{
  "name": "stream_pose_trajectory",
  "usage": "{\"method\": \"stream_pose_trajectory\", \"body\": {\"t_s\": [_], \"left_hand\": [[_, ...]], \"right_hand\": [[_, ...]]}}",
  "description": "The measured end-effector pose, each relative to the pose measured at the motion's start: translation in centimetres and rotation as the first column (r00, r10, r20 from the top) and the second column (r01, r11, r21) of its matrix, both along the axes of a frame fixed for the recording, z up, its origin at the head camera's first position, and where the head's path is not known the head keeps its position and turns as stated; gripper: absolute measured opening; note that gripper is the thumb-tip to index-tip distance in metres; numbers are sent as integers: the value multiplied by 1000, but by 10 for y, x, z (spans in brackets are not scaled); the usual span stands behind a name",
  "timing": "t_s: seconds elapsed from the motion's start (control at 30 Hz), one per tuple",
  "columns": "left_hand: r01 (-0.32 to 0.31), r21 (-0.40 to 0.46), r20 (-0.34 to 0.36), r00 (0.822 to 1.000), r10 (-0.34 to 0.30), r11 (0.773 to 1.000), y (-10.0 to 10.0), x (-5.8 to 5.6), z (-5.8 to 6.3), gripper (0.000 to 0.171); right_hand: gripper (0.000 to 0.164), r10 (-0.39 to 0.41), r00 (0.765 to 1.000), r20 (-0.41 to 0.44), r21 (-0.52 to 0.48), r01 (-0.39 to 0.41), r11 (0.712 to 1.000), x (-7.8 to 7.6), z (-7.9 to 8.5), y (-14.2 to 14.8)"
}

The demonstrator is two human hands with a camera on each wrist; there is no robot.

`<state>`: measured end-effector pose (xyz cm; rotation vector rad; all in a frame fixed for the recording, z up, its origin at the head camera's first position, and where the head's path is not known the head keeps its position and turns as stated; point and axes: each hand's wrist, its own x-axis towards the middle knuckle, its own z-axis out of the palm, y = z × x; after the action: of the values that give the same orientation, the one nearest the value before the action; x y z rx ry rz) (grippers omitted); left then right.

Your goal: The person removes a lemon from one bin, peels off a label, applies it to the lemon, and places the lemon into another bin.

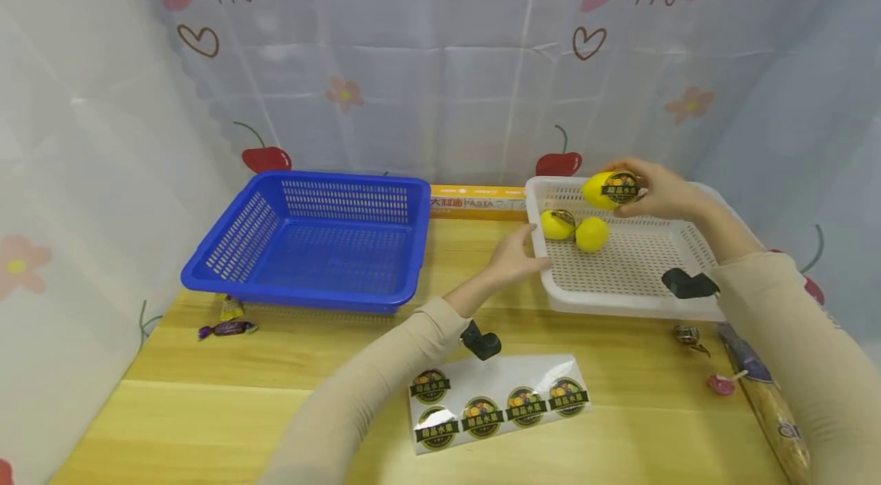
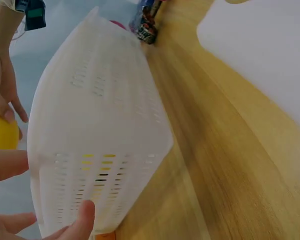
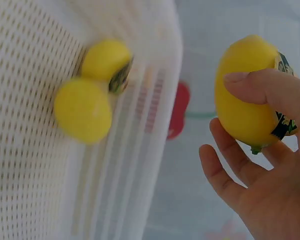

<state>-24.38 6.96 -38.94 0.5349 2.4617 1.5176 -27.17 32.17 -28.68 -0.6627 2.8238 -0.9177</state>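
Observation:
My right hand (image 1: 664,190) holds a yellow lemon (image 1: 600,191) above the back of the white basket (image 1: 633,304). A dark round fruit sticker (image 1: 621,188) is on this lemon's side. In the right wrist view the thumb lies across the lemon (image 3: 245,100), with fingers beneath it. My left hand (image 1: 515,255) grips the basket's left rim, its thumb (image 2: 85,220) against the outer wall and the fingertips hidden behind the rim. Inside the basket, two more lemons lie side by side; the left lemon (image 1: 554,227) carries a sticker, and none shows on the right lemon (image 1: 592,235).
A blue basket (image 1: 303,294) stands at the left. Behind, between the baskets, lies an orange pasta box (image 1: 475,202). A sticker sheet (image 1: 495,374) lies in front. Wrapped candies (image 1: 229,328) are at the left; a lollipop (image 1: 721,384) and a long packet (image 1: 774,408) at the right.

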Motion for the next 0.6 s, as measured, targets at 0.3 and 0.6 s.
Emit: {"method": "stream_pose_trajectory", "body": {"t_s": [0.3,0.6], "left_hand": [[13,79,61,998,-18,997,9,-7,0,71],[-7,204,152,988,-24,979,10,-6,-7,71]], "right_hand": [[69,-141,984,108,125,127,984,-45,-24,48],[70,-191,967,170,150,166,975,-62,-56,63]]}}
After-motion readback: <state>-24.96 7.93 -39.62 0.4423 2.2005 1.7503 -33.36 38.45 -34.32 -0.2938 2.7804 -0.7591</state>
